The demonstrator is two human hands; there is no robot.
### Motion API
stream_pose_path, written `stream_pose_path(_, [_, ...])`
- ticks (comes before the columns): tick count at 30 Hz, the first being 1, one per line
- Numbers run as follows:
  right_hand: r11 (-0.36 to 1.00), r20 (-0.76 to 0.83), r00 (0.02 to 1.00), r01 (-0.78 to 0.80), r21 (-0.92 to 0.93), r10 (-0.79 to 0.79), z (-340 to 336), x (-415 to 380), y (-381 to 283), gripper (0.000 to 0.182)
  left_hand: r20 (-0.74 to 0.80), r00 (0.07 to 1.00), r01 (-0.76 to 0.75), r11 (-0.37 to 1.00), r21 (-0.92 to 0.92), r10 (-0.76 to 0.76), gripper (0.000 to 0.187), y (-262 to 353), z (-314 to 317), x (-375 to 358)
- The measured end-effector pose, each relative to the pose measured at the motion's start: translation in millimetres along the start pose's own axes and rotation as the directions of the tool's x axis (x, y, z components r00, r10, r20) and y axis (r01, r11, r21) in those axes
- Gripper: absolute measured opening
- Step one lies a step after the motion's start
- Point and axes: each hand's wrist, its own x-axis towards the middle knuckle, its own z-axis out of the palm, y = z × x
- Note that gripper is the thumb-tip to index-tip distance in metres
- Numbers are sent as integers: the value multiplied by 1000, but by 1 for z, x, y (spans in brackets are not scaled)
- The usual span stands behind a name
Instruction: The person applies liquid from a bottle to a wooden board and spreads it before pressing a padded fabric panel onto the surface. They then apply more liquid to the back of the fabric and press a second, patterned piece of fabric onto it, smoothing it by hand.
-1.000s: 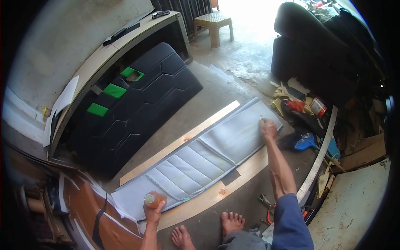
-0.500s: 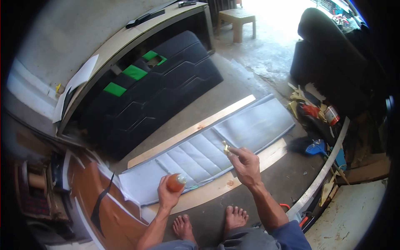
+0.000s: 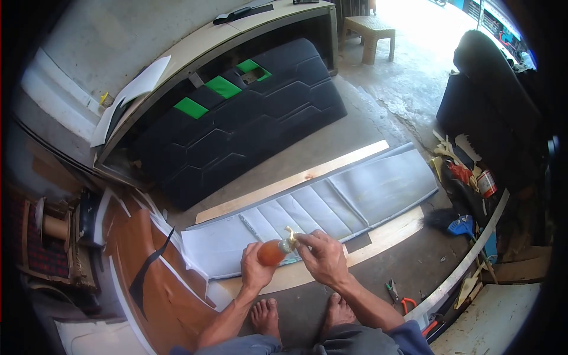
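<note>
My left hand is wrapped round a clear bottle of orange-brown liquid, tilted with its neck toward the right. Between the fingertips of my right hand is a small crumpled yellowish scrap, right at the bottle's mouth. Both hands are close over the near edge of a long grey-white padded panel, its middle crossed by stitched-looking ridges. Light wooden boards show along the panel's far and near sides.
A black seat backrest with green patches leans against a bench. Brown sheet material lies at left. Pliers, a blue brush and a curved metal strip are at right. A stool stands behind.
My right hand has come left and down from over the panel, bringing the yellowish scrap to the bottle's mouth. The bottle has tipped rightward. The whole view has shifted, showing pliers on the floor.
</note>
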Motion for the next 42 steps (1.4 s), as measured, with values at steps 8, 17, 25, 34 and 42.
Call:
stream_pose_path(8, [953, 302, 942, 51, 297, -145, 2, -20, 2, 19, -49, 999, 21, 1000, -9, -21, 45, -24, 12, 3])
stream_pose_path(17, [733, -648, 607, -671, -108, 460, -193, 89, 293, 40, 150, 933, 339, 656, -675, -328, 38, -71, 8, -9])
stream_pose_path(25, [677, -536, 652, -711, -189, 536, -196, 85, 290, 41, 128, 933, 344, 725, -597, -337, 35, -43, 0, -10])
stream_pose_path(34, [817, -320, 871, -472, -331, 373, -86, 73, 255, 34, 98, 944, 312, 755, -577, -315, 35, -36, 0, -4])
stream_pose_path(42, [868, -16, 985, -160, -470, 173, -67, 46, 199, 22, 88, 947, 300, 753, -586, -309, 37, -37, -4, -9])
